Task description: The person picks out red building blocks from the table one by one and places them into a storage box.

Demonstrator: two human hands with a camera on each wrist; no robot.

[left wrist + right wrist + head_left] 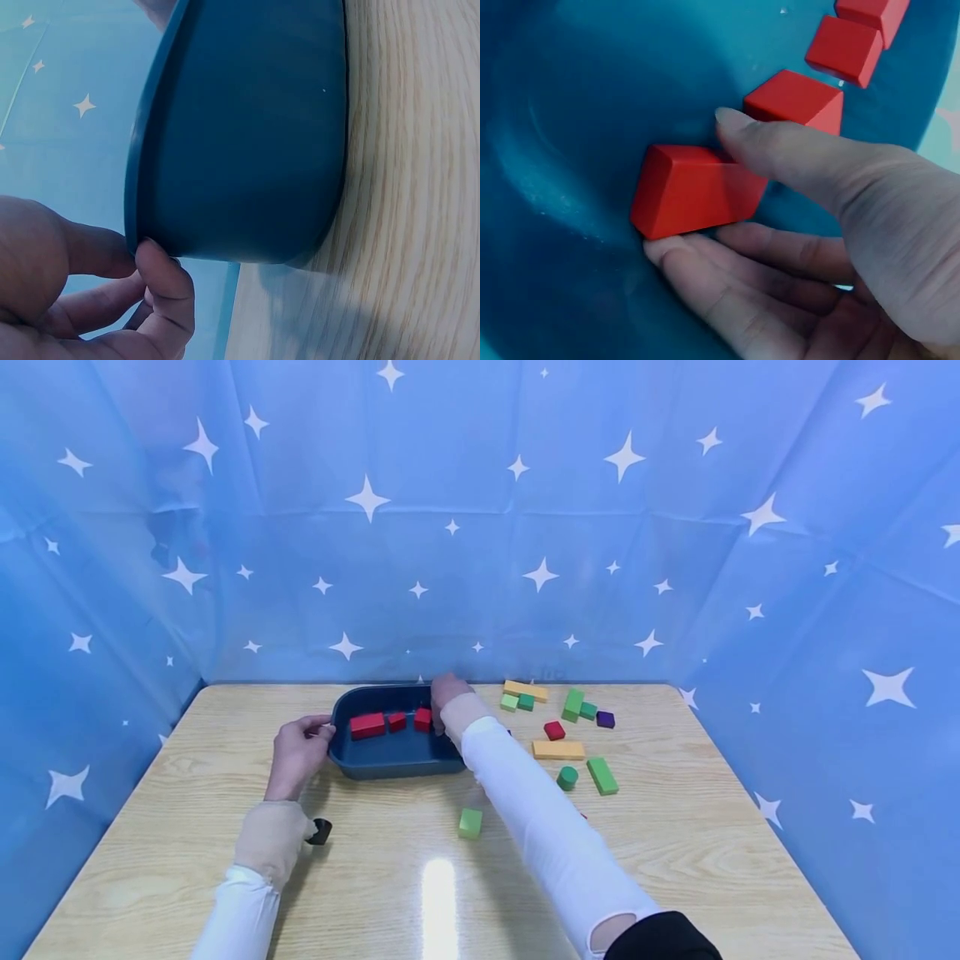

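Note:
A dark blue plastic tub [397,770] stands near the back of the table in the head view. My left hand [294,756] pinches the tub's left rim between thumb and finger [165,281]. My right hand [448,697] is inside the tub's right end. There it holds a red block [697,193] with slanted sides between thumb and fingers, close to the tub floor. Whether the block touches the floor, I cannot tell. Beside it lie more red blocks in a row, among them a long red block [367,726] and a small red block [397,722].
Right of the tub lie several loose blocks, including a yellow block [558,750], a green cylinder [567,778], a red block [554,730] and a purple block [605,719]. A light green cube [470,823] lies in front of the tub. A starred blue curtain [480,568] surrounds the table.

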